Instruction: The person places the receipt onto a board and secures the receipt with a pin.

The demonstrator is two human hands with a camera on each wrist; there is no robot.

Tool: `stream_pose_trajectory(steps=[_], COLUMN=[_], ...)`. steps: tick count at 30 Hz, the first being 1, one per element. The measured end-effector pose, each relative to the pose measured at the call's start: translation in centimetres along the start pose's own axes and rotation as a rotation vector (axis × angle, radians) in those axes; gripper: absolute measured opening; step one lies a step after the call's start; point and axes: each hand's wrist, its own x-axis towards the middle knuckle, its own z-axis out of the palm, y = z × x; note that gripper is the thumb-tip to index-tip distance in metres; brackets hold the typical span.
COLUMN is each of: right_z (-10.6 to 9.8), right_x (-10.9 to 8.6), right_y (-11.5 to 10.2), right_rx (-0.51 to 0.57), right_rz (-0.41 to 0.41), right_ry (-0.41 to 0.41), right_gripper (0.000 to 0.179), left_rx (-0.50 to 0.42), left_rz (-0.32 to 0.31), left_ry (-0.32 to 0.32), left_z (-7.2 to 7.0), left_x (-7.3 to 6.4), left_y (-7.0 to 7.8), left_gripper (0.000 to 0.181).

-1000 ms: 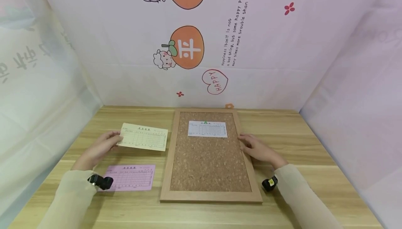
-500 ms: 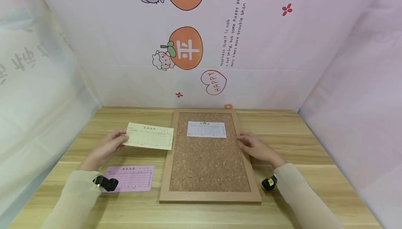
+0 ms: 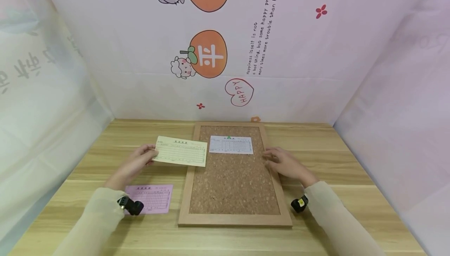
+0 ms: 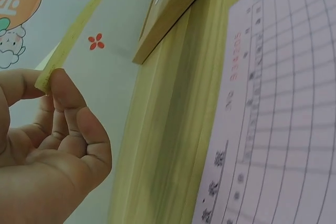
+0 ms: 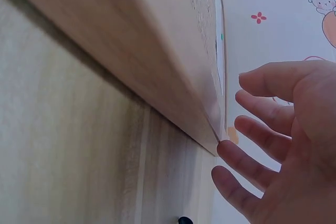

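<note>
A yellow printed form slip (image 3: pixel 181 152) is pinched at its left edge by my left hand (image 3: pixel 135 163); in the left wrist view the thumb and forefinger hold the thin slip (image 4: pixel 73 30). Its right end hangs over the left frame of the corkboard (image 3: pixel 235 185). Near the board's top, a white form slip (image 3: pixel 231 145) is fixed under a small green pin (image 3: pixel 229 137). My right hand (image 3: pixel 286 164) is at the board's right edge with fingers spread and nothing held, as the right wrist view shows. Whether its fingertips touch the frame I cannot tell.
A pink form slip (image 3: pixel 151 199) lies on the wooden table (image 3: pixel 232 242) left of the board, partly hidden by the left wrist camera (image 3: pixel 131 206). Behind the table stands a printed white cloth wall (image 3: pixel 299 53), with more cloth at both sides.
My left hand has carried the yellow slip rightward, from beside the board to over its left frame. The right hand has shifted slightly inward over the board's right edge.
</note>
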Motion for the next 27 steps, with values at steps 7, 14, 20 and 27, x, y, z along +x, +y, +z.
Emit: stream_pose_trajectory(steps=[7,14,20,27], right_z=[0.2,0.5,0.7,1.0], right_x=[0.2,0.5,0.6,0.8], right_y=[0.0,-0.8,-1.7,-2.6], right_rx=[0.026,0.059,0.149,0.214], right_rz=[0.008,-0.021,-0.008,-0.012], right_ry=[0.012,0.029,0.005,-0.018], right_gripper=[0.034,0.032,0.035,0.035], left_rx=[-0.065,-0.109,-0.134,-0.163], left_rz=[0.028,0.040,0.040,0.023], left_ry=[-0.009,-0.027,-0.049,-0.033], left_z=[1.5,3.0,4.5,5.7], left_x=[0.6,1.2,1.6,1.8], left_y=[-0.2,-0.5,-0.2,0.0], left_gripper=[0.049,0.046,0.045,0.041])
